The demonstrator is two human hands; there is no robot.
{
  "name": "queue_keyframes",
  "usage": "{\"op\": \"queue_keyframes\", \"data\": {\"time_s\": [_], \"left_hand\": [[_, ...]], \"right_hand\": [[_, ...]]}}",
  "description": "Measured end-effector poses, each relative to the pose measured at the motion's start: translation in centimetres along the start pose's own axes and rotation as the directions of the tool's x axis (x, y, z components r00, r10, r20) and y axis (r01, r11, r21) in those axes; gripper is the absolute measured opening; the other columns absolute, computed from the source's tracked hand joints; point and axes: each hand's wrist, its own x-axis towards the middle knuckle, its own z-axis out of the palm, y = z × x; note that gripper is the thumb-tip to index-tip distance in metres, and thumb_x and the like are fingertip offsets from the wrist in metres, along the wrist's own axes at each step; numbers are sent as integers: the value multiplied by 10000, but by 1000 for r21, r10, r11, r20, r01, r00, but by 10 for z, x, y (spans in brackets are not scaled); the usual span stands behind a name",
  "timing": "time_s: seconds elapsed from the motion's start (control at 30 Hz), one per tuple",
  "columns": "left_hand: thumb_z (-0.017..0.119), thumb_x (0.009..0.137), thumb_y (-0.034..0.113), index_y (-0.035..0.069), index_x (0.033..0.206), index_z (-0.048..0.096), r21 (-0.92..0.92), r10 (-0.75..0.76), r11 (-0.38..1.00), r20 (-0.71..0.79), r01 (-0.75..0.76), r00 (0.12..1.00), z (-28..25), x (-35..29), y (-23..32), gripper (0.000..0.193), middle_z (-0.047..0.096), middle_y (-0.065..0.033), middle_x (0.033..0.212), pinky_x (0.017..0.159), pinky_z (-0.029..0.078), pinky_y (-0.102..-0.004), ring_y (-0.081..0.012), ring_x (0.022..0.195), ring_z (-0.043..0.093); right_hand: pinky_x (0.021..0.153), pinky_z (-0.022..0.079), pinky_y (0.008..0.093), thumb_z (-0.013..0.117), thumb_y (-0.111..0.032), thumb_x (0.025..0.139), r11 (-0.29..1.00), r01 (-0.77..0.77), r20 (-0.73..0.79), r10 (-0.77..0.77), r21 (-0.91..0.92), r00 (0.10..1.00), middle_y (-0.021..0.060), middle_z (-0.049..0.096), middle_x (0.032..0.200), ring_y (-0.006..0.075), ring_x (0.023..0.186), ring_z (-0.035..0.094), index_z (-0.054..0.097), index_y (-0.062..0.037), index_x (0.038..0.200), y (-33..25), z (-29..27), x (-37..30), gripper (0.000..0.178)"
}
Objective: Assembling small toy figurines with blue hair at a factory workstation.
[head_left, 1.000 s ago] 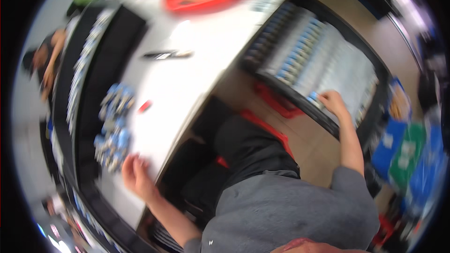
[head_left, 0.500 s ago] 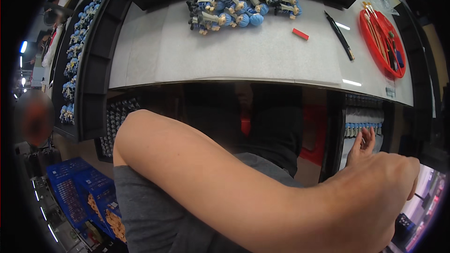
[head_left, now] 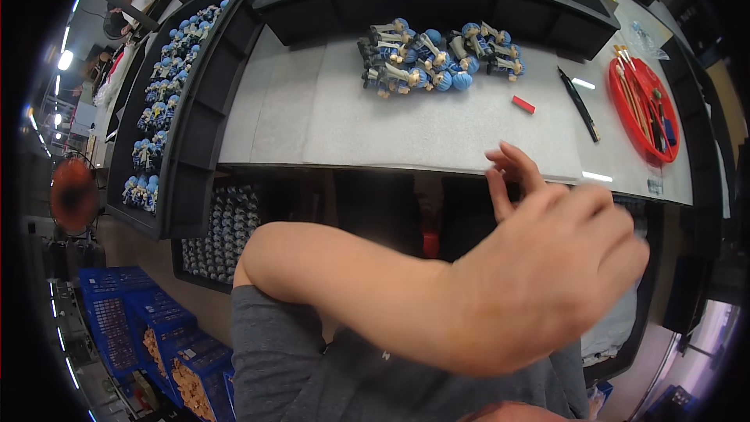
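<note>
My left forearm reaches across my body to the right, and my left hand [head_left: 547, 273] hangs in front of the table's near edge, back toward me. Its fingers are bent and blurred, with the tips hidden. Just beyond it shows my right hand [head_left: 516, 176], mostly covered by the left. Its thumb and fingers are curved and apart, with nothing visible between them. Ahead on the white-covered table [head_left: 305, 125] lies a pile of small blue-haired figurines [head_left: 441, 59]. Closest to the right hand on the table is a small red block [head_left: 523, 105].
A black pen [head_left: 578, 105] and a red tray [head_left: 673, 152] of brushes lie at the right. Black trays of figurines stand at the left [head_left: 223, 101] and back [head_left: 437, 12]. Another figurine tray [head_left: 233, 223] is below the table's left edge. Blue crates [head_left: 117, 320] stand lower left.
Both hands have moved left and up toward the table's edge, away from the tray at lower right. The view has shifted, showing more of the back tray.
</note>
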Motion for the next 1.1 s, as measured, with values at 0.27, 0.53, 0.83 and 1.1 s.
{"op": "queue_keyframes", "data": {"time_s": [0.27, 0.53, 0.83, 1.1], "left_hand": [[594, 666, 93, 76, 802, 583, -180, -155, 967, 145, 180, 977, -9, 26, 24, 137, 574, -65, 745, 554, 495, -323, -235, 783, 582], [596, 648, 110, 81, 763, 585, 148, 6, 989, -16, -3, 1000, -12, 26, 1, 119, 554, -47, 699, 583, 490, -323, -217, 700, 565], [601, 689, -1, 50, 1051, 563, 903, -506, 394, 370, -173, 779, -63, 36, -148, 367, 561, -123, 1009, 913, 341, -477, -288, 1017, 491], [615, 720, 14, 137, 1020, 649, 839, -528, 531, 440, -122, 727, -92, 47, -178, 327, 642, -100, 870, 907, 391, -473, -256, 906, 574]], "right_hand": [[484, 395, 179, 596, 66, 758, 994, 108, -22, -108, 18, 994, 63, 624, 902, 60, 656, 539, 554, -49, 1124, 23, 23, 62, 385], [534, 372, 143, 593, 37, 801, 995, -70, -3, 70, 70, 998, 66, 592, 965, 27, 692, 509, 516, -23, 1161, 22, 17, 61, 374], [492, 400, 174, 595, 24, 776, 993, -15, -55, 22, 119, 998, 67, 609, 855, 51, 615, 525, 554, 3, 1079, 27, 21, 58, 307], [506, 412, 164, 595, 9, 799, 989, -25, -46, 32, 148, 998, 71, 600, 885, 49, 643, 528, 548, 6, 1092, 26, 17, 61, 297]]}}
